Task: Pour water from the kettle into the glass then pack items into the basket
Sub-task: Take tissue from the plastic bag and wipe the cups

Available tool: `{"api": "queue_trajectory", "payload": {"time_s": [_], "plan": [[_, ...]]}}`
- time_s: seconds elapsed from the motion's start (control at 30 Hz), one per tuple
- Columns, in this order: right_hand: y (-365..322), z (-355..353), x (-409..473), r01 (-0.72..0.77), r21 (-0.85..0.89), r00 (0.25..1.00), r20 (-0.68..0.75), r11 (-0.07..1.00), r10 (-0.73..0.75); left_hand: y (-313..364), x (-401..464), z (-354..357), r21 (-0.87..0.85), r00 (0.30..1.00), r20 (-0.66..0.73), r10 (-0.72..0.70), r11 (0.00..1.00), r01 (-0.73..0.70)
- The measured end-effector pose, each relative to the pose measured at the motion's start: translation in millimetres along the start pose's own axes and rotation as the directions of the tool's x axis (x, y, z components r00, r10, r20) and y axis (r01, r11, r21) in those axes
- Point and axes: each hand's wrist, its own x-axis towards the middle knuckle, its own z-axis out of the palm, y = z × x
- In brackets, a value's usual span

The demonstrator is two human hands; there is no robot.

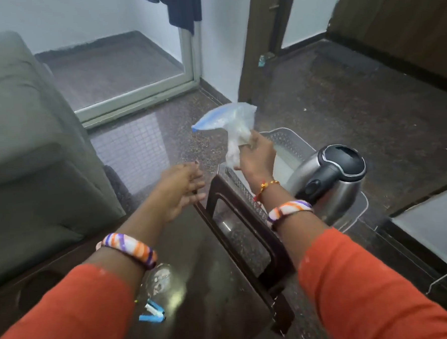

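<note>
My right hand [257, 158] grips a clear plastic zip bag [231, 124] with a blue seal strip, holding it up above the near-left corner of the grey perforated basket [290, 139]. A steel kettle [333, 181] with a black lid and handle stands just right of my right forearm, at the basket's near side. My left hand [183, 191] is spread with nothing in it, over the far edge of the dark glossy table [198, 288]. A glass [159, 279] shows blurred on the table under my left forearm.
A grey-green sofa [27, 144] fills the left side. Small blue and white items [152, 312] lie on the table near me. A dark wooden frame [242, 236] edges the table on the right. A glass-topped surface [435, 232] sits at lower right.
</note>
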Motion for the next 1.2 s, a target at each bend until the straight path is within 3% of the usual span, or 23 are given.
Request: {"api": "queue_trajectory", "payload": {"time_s": [0.1,0.17,0.27,0.4,0.47,0.57,0.63,0.7,0.73,0.83,0.93,1.0,1.13,1.2], "plan": [[-26.9,-14.2,-55.8,0.038,0.243,0.967,0.234,0.969,-0.097,15.0,-40.7,-15.7,-0.254,0.997,0.072,-0.024,0.966,0.042],[-35.8,-25.8,-91.9,0.058,0.308,0.911,0.374,0.95,-0.176,23.0,-67.7,-32.5,-0.383,0.995,0.1,0.009,0.923,0.031],[-40.1,-39.4,-132.5,0.098,0.32,0.836,0.487,0.942,-0.253,27.0,-105.2,-60.0,-0.367,0.998,0.015,0.056,0.929,-0.046],[-44.2,-37.1,-168.0,0.215,0.206,0.759,0.58,0.954,-0.297,17.6,-147.3,-88.6,-0.342,0.999,-0.03,0.038,0.939,-0.046],[-50.0,-31.4,-182.7,0.305,0.127,0.677,0.668,0.944,-0.309,11.4,-165.5,-101.4,-0.363,0.999,-0.042,0.012,0.931,-0.027],[-61.3,-22.1,-196.3,0.492,-0.096,0.556,0.799,0.865,-0.228,2.3,-187.3,-119.9,-0.335,0.967,-0.241,0.083,0.928,-0.163],[-78.5,-14.7,-208.5,0.537,-0.142,0.621,0.734,0.831,-0.276,-6.2,-200.7,-129.2,-0.212,0.897,-0.411,0.161,0.941,-0.266],[-102.3,-4.8,-227.3,0.447,-0.006,0.743,0.56,0.894,-0.367,-16.2,-212.5,-134.5,-0.1,0.848,-0.477,0.233,0.944,-0.315],[-114.3,0.9,-237.9,0.402,0.101,0.767,0.505,0.91,-0.395,-20.7,-217.8,-135.9,-0.071,0.841,-0.475,0.26,0.941,-0.331],[-138.6,16.8,-268.1,0.386,0.181,0.731,0.538,0.904,-0.42,-27.9,-233.7,-136.6,-0.019,0.865,-0.41,0.291,0.945,-0.327],[-139.8,27.7,-280.2,0.343,0.084,0.729,0.604,0.935,-0.322,-29.6,-246.5,-146.4,0.025,0.893,-0.354,0.277,0.958,-0.287],[-136.4,31.5,-283.6,0.402,0.018,0.733,0.593,0.916,-0.333,-32.4,-253.3,-160.6,0.065,0.892,-0.373,0.255,0.966,-0.249],[-129.4,35.1,-281.2,0.587,-0.254,0.75,0.527,0.769,-0.399,-38.4,-259.4,-195.8,0.25,0.796,-0.544,0.267,0.957,-0.15],[-135.6,40.1,-293.7,0.655,-0.423,0.734,0.554,0.627,-0.393,-38.6,-265.6,-213.8,0.245,0.805,-0.535,0.256,0.959,-0.142]]}}
